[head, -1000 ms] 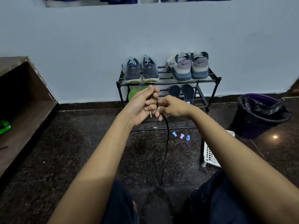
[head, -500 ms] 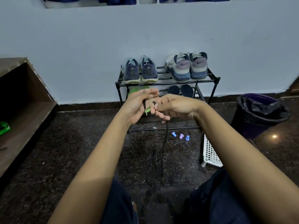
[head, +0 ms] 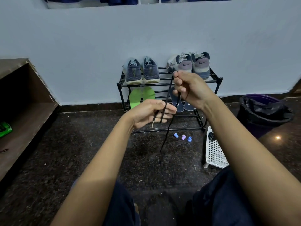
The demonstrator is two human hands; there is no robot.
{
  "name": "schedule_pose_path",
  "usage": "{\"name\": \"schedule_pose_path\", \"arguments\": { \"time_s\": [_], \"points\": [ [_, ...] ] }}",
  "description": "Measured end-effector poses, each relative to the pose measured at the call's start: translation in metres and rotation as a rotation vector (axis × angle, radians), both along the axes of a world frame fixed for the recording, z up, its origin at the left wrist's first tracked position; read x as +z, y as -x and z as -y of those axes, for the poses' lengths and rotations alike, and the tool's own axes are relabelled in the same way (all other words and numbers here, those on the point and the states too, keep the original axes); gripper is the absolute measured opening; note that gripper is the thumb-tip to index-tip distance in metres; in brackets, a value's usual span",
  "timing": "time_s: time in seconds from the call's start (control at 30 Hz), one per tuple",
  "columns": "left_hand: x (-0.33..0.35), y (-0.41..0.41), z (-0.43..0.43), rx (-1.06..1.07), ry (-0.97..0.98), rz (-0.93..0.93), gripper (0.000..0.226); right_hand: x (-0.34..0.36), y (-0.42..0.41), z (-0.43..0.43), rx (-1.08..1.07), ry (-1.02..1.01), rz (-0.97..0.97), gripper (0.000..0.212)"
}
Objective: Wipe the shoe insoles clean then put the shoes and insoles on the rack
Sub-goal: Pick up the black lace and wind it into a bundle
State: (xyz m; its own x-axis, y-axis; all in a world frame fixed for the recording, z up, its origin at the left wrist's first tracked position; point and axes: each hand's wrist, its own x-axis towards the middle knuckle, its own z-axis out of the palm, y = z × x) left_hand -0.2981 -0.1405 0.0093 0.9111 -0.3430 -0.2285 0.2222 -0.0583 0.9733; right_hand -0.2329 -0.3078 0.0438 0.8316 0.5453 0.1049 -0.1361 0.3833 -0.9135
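A black shoe rack stands against the wall. On its top shelf sit a pair of blue shoes and a pair of grey shoes. Two green insoles and two dark blue insoles lean on the lower shelf. In front of the rack, my left hand pinches a black shoelace near its pale tip. My right hand grips the same lace higher up. The lace's loose end hangs down to the floor.
Three small plastic caps lie on the dark floor by the rack's foot. A white plastic basket sits to the right, a purple bin with a black liner beyond it. A brown wooden shelf with a green item is at left.
My hands were close together; now the right hand has risen up and right, drawing the lace out, while the left hand has stayed low holding the tip end.
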Motion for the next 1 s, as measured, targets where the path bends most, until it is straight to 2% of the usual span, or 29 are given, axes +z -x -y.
{"name": "schedule_pose_path", "arguments": {
  "time_s": [0.1, 0.2, 0.23, 0.3, 0.37, 0.4, 0.43, 0.5, 0.57, 0.63, 0.73, 0.8, 0.9, 1.0],
  "points": [
    [0.002, 0.003, 0.001, -0.052, 0.036, -0.03, 0.033, 0.002, -0.006, 0.004, -0.143, -0.041, -0.03, 0.021],
    [0.004, 0.005, 0.0, -0.049, 0.124, -0.044, 0.031, -0.004, -0.015, 0.009, -0.326, 0.161, 0.042, 0.023],
    [0.004, 0.005, 0.0, -0.043, 0.152, -0.048, 0.031, -0.009, -0.018, 0.012, -0.373, 0.301, 0.113, 0.025],
    [0.006, 0.006, 0.0, -0.024, 0.205, -0.055, 0.031, -0.019, -0.022, 0.017, -0.39, 0.727, 0.331, 0.025],
    [0.007, 0.007, 0.0, 0.013, 0.27, -0.064, 0.032, -0.028, -0.023, 0.019, -0.241, 1.128, 0.481, 0.023],
    [0.007, 0.007, 0.0, 0.035, 0.303, -0.069, 0.031, -0.031, -0.022, 0.018, -0.14, 1.221, 0.505, 0.032],
    [0.008, 0.006, 0.0, 0.059, 0.332, -0.074, 0.031, -0.032, -0.021, 0.017, -0.037, 1.212, 0.524, 0.043],
    [0.009, 0.005, 0.0, 0.104, 0.37, -0.087, 0.029, -0.031, -0.015, 0.012, 0.158, 1.007, 0.566, 0.051],
    [0.009, 0.004, 0.0, 0.138, 0.383, -0.097, 0.028, -0.03, -0.009, 0.005, 0.262, 0.822, 0.584, 0.045],
    [0.01, 0.004, 0.0, 0.153, 0.387, -0.102, 0.028, -0.029, -0.004, -0.004, 0.271, 0.729, 0.603, 0.036],
    [0.01, 0.004, 0.0, 0.164, 0.415, -0.091, 0.028, -0.029, 0.004, -0.012, 0.212, 0.673, 0.557, 0.018],
    [0.01, 0.003, 0.0, 0.184, 0.468, -0.07, 0.028, -0.032, 0.008, -0.018, 0.149, 0.668, 0.524, 0.03],
    [0.009, 0.0, -0.003, 0.245, 0.569, -0.016, 0.029, -0.044, 0.009, -0.025, 0.192, 0.658, 0.404, 0.035],
    [0.008, -0.005, -0.008, 0.298, 0.62, 0.028, 0.031, -0.048, 0.014, -0.03, 0.273, 0.679, 0.329, 0.026]
  ]
}}
